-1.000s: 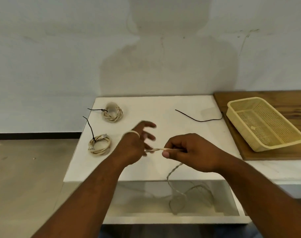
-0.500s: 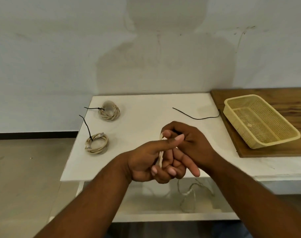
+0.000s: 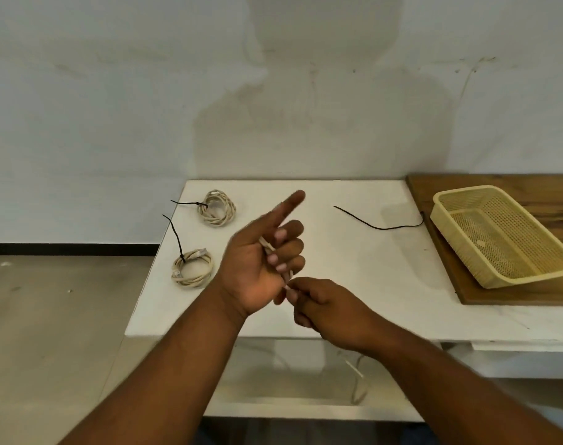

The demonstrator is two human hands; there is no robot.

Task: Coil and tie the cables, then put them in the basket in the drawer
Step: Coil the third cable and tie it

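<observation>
My left hand (image 3: pixel 264 255) is raised palm up over the white table (image 3: pixel 354 277), fingers curled around a beige cable (image 3: pixel 267 247), index finger pointing out. Just below it, my right hand (image 3: pixel 325 308) pinches the same cable. The cable's loose length (image 3: pixel 358 385) hangs down into the open drawer (image 3: pixel 289 409). Two coiled beige cables, each tied with a black tie, lie at the table's left: one at the back (image 3: pixel 216 208), one nearer (image 3: pixel 192 267). A yellow mesh basket (image 3: pixel 504 236) sits on a wooden board at the right.
A loose black tie (image 3: pixel 379 221) lies on the table between my hands and the basket. The wooden board (image 3: pixel 514 293) covers the table's right part. A white wall stands behind, and grey floor lies to the left.
My left hand has turned palm up and lifted with the cable wrapped in its fingers. My right hand has dropped lower along the cable, pulling more of it out of the drawer.
</observation>
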